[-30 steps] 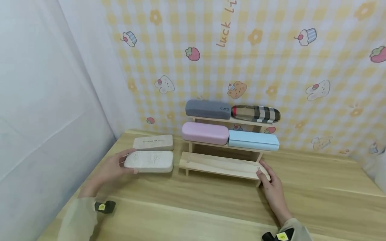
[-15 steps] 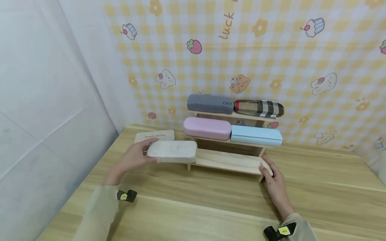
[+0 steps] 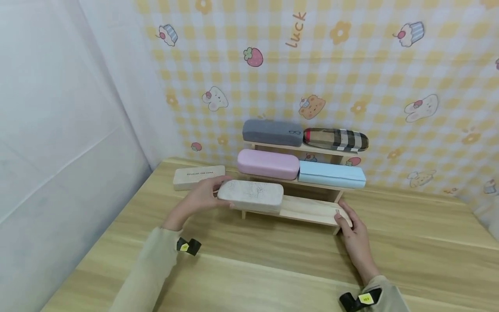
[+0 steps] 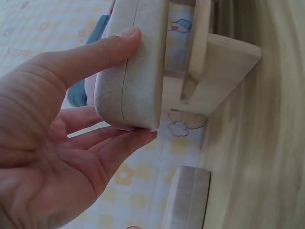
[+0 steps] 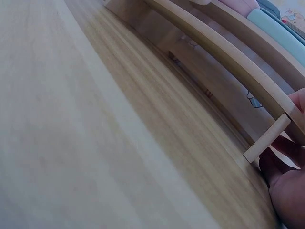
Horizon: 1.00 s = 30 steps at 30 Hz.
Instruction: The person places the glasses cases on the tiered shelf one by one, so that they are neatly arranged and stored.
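In the head view my left hand (image 3: 200, 199) holds a whitish, rounded glasses case (image 3: 251, 194) by its left end. The case overlaps the left half of the lowest shelf (image 3: 312, 209) of a three-step wooden stand. From the left wrist, the thumb presses one face of the case (image 4: 143, 67) and the fingers lie against the opposite side; a gap shows between case and wooden step. My right hand (image 3: 356, 242) grips the right end of that lowest shelf, thumb on top. The right wrist view has its fingers behind the support leg (image 5: 267, 138).
A grey case (image 3: 273, 133) and a plaid case (image 3: 336, 139) occupy the top step. Pink (image 3: 268, 164) and light blue (image 3: 331, 174) cases fill the middle one. Left of the stand, a beige case (image 3: 199, 174) lies on the wooden table (image 3: 234, 268). Patterned cloth (image 3: 218, 52) hangs behind.
My left hand has lifted the whitish glasses case off the table and carried it right, to the lowest shelf's left half. The right hand keeps its grip on the shelf end.
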Motion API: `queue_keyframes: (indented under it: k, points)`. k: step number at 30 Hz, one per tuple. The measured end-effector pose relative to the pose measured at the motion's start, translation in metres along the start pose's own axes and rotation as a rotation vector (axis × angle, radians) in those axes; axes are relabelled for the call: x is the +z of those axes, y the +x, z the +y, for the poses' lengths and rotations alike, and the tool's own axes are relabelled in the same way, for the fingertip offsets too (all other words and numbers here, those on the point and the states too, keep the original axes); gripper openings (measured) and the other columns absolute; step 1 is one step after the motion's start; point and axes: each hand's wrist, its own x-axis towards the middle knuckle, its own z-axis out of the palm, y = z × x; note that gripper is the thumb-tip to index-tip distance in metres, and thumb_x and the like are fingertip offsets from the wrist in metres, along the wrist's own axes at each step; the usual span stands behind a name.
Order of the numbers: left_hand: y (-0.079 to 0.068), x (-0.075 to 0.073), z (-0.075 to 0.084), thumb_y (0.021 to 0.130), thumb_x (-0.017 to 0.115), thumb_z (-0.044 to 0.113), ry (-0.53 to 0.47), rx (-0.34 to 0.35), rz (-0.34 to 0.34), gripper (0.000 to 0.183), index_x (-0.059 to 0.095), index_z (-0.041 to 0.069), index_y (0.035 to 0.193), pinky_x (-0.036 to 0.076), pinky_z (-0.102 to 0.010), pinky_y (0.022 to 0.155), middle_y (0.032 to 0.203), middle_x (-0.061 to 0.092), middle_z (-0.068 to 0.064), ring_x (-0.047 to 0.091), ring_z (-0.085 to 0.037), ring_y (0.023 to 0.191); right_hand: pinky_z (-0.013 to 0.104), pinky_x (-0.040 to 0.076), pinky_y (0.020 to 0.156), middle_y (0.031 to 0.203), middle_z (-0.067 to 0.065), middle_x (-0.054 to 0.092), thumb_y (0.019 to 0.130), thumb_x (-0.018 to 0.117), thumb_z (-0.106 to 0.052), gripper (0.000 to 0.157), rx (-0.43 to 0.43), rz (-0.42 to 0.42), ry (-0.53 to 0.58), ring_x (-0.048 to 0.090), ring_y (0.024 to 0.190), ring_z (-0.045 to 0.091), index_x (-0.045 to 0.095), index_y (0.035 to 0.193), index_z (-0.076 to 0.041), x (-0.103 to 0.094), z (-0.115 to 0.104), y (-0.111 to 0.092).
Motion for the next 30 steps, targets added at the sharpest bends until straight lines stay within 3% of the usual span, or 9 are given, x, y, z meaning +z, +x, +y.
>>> queue_keyframes:
  k: [13, 17, 20, 21, 26, 28, 30]
  points:
    - [0.012, 0.025, 0.011, 0.065, 0.086, 0.021, 0.023, -0.008, 0.008, 0.079, 0.049, -0.001, 0.132, 0.043, -0.038, 0.093, 0.131, 0.051, -0.014, 0.052, -0.027, 0.115, 0.006, 0.027, 0.086, 0.148, 0.005, 0.032, 0.098, 0.047, -0.035, 0.051, 0.003, -0.013, 0.003, 0.030, 0.131, 0.021, 0.036, 0.145, -0.020, 0.003, 0.000, -0.002]
    - [0.013, 0.029, 0.012, 0.064, 0.087, 0.018, 0.022, 0.006, 0.014, 0.078, 0.051, -0.001, 0.130, 0.043, -0.037, 0.094, 0.130, 0.052, -0.014, 0.052, -0.026, 0.114, 0.022, 0.027, 0.102, 0.148, 0.005, 0.032, 0.097, 0.048, -0.036, 0.051, 0.017, -0.007, -0.001, 0.028, 0.133, 0.022, 0.036, 0.145, -0.020, 0.001, -0.001, -0.002]
    - [0.014, 0.030, 0.011, 0.063, 0.087, 0.016, 0.021, 0.012, 0.017, 0.076, 0.052, -0.001, 0.129, 0.044, -0.037, 0.093, 0.128, 0.054, -0.014, 0.053, -0.026, 0.113, 0.040, 0.025, 0.105, 0.148, 0.005, 0.031, 0.097, 0.048, -0.036, 0.052, 0.028, -0.007, 0.000, 0.026, 0.133, 0.022, 0.035, 0.145, -0.021, 0.001, -0.001, -0.002]
    - [0.014, 0.031, 0.011, 0.063, 0.087, 0.016, 0.023, 0.012, 0.017, 0.076, 0.052, -0.001, 0.128, 0.044, -0.037, 0.092, 0.128, 0.054, -0.014, 0.054, -0.026, 0.112, 0.040, 0.025, 0.105, 0.148, 0.005, 0.031, 0.097, 0.048, -0.036, 0.052, 0.028, -0.007, 0.000, 0.026, 0.134, 0.022, 0.035, 0.145, -0.021, 0.001, -0.001, -0.002]
    - [0.016, 0.032, 0.012, 0.063, 0.087, 0.018, 0.075, 0.029, 0.016, 0.076, 0.053, -0.002, 0.128, 0.043, -0.039, 0.093, 0.126, 0.055, -0.015, 0.054, -0.026, 0.111, 0.014, 0.027, 0.096, 0.148, 0.003, 0.032, 0.097, 0.048, -0.037, 0.051, 0.026, -0.002, -0.016, 0.028, 0.133, 0.020, 0.036, 0.145, -0.022, 0.002, 0.001, -0.001]
    - [0.017, 0.032, 0.013, 0.064, 0.087, 0.019, 0.099, 0.036, 0.015, 0.075, 0.053, -0.001, 0.127, 0.043, -0.040, 0.093, 0.125, 0.056, -0.014, 0.055, -0.025, 0.109, 0.014, 0.028, 0.095, 0.147, 0.004, 0.033, 0.097, 0.047, -0.037, 0.051, 0.024, -0.001, -0.025, 0.029, 0.132, 0.021, 0.035, 0.145, -0.023, 0.001, 0.002, -0.001]
    - [0.018, 0.032, 0.014, 0.064, 0.087, 0.019, 0.121, 0.047, 0.015, 0.074, 0.053, -0.001, 0.126, 0.043, -0.040, 0.092, 0.123, 0.057, -0.013, 0.055, -0.024, 0.107, 0.024, 0.028, 0.100, 0.147, 0.005, 0.033, 0.097, 0.047, -0.037, 0.051, 0.024, 0.001, -0.026, 0.029, 0.133, 0.022, 0.035, 0.145, -0.023, 0.000, 0.002, 0.000]
